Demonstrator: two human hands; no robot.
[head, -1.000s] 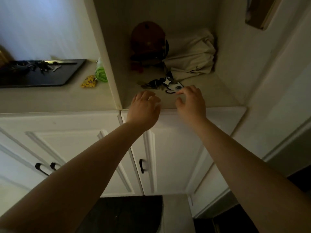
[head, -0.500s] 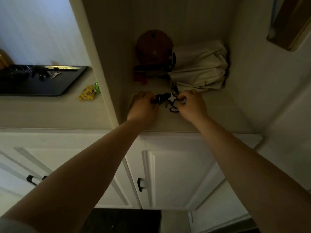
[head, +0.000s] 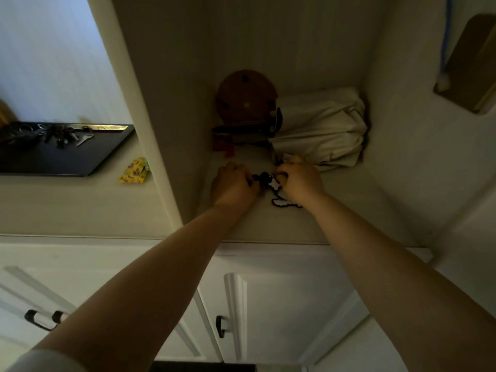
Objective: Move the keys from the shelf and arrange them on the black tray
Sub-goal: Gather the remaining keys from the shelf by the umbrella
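Deep on the shelf (head: 335, 218), between its left wall and the bundle at the back, both hands are working at one dark bunch of keys (head: 264, 178). The left hand (head: 233, 185) is curling its fingers closed around the left end of the bunch, and the right hand (head: 300, 181) is pinching the right end between thumb and fingertips, so each hand is grasping part of the same cluster. A dark beaded cord (head: 281, 204) is trailing from the bunch toward the shelf's front edge, lying on the surface just beside the right wrist. Behind the hands, a brown helmet (head: 247, 98) is sitting at the back of the shelf, touching a cream cloth bundle (head: 322, 127) that is filling the back right corner. Over on the counter (head: 67, 205) to the left of the shelf wall, the black tray (head: 59, 162) is lying against the back edge, already carrying several keys on rings (head: 53, 132) along its far side. A small yellow pouch (head: 132, 173) is resting on the counter between the tray and the shelf wall.
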